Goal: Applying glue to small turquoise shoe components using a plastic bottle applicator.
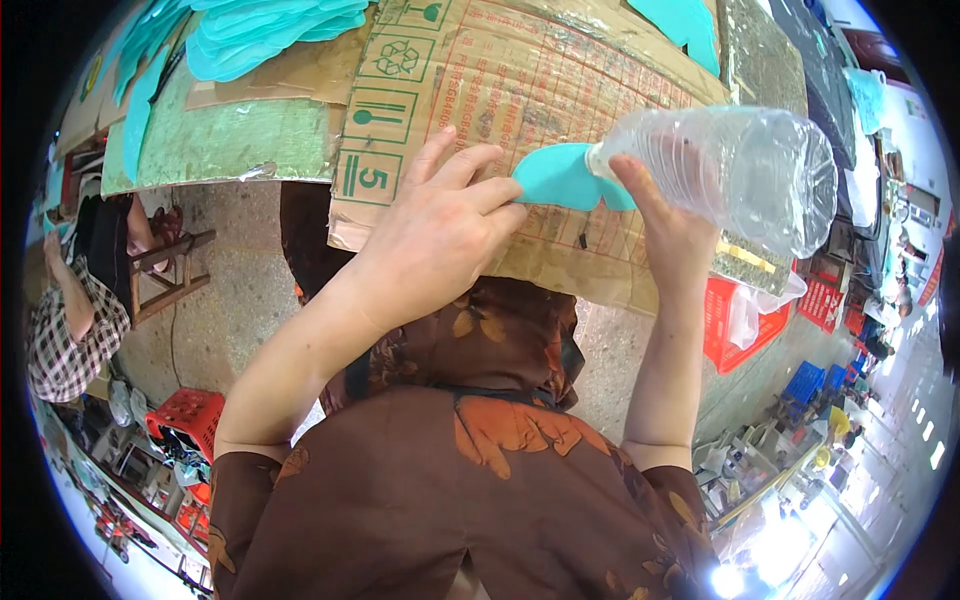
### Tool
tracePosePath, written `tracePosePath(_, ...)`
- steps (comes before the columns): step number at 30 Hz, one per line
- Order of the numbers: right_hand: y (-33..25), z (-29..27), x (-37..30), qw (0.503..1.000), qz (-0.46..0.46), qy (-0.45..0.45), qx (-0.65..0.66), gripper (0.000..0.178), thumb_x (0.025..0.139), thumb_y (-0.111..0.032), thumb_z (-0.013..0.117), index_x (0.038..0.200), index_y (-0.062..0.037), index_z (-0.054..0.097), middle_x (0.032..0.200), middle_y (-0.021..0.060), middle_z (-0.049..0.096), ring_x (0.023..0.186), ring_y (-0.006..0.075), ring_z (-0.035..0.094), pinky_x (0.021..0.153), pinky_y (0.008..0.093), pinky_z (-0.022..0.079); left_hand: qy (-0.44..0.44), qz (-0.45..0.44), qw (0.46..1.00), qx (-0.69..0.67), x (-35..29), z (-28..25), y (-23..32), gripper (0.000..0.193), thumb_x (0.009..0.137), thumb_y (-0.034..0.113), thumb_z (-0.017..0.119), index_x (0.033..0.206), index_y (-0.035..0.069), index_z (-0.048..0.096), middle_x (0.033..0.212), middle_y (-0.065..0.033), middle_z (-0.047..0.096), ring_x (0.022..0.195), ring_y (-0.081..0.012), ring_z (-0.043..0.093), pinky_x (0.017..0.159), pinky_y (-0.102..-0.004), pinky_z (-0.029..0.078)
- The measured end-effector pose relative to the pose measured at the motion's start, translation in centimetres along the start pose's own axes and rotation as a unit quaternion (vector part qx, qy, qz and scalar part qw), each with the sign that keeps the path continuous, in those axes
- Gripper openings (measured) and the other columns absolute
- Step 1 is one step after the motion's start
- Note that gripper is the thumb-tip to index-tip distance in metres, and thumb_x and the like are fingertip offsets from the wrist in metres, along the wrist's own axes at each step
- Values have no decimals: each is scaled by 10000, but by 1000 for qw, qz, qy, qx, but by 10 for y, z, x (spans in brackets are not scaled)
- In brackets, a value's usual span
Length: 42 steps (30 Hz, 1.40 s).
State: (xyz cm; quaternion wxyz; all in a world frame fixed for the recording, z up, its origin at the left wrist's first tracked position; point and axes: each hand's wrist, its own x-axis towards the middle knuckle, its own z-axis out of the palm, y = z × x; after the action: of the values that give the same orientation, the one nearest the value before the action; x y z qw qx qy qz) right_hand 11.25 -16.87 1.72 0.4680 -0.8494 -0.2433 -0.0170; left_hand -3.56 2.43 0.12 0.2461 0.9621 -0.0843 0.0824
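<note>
Speckled grey floor [240, 240], wooden stool [182, 246], bright light [785, 545]

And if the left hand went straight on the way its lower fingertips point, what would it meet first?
Most likely the turquoise piece; the left hand seems to touch its left end. The bottle comes after it to the right, though depth is unclear.

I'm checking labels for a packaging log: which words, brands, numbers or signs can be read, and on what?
Described, not transcribed:
Cardboard: green boxed signs, including recycling arrows, a goblet and a numeral.
Cardboard: rows of red characters, mostly too small to read surely.
Clear bottle: no readable marking.
Background: too small or blurred.
</note>
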Motion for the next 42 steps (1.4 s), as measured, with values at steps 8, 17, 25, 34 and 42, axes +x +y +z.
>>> tracePosePath(8,-2,4,2,999,14,-3,-30,398,751,-165,867,1039,5,650,1005,76,664,913,181,628,811,337,514,15,-8,1000,-4,-6,0,1,222,814,136,695,1031,89,701,1132,-31,640,1250,-287,492,1136,-549,276)
tracePosePath(17,-4,0,-6,990,69,-67,106,463,775,-138,844,1148,-13,599,1081,84,656,991,181,614,858,346,502,36,-25,999,-21,-14,-7,-1,234,800,131,705,1031,91,698,1130,-25,639,1253,-282,493,1131,-539,291)
tracePosePath(25,-7,-8,-12,992,12,-92,-86,428,796,-169,834,1118,21,625,1055,93,665,980,176,627,861,318,495,42,-44,998,-26,-27,-12,-6,249,795,131,704,1039,88,699,1154,-29,642,1254,-282,493,1118,-534,308)
tracePosePath(34,-17,0,-14,975,68,-150,-151,544,713,-272,898,1096,15,641,1003,85,661,909,186,621,806,328,501,55,-55,996,-33,-36,-14,-11,209,822,144,697,1024,88,705,1148,-37,642,1240,-286,502,1100,-539,330)
tracePosePath(42,-37,23,-14,981,25,-134,-137,462,765,-218,864,1098,17,646,1016,97,676,918,181,633,843,313,500,72,-78,994,-38,-45,-20,-18,217,820,145,703,1032,96,708,1145,-37,641,1232,-291,505,1101,-529,334)
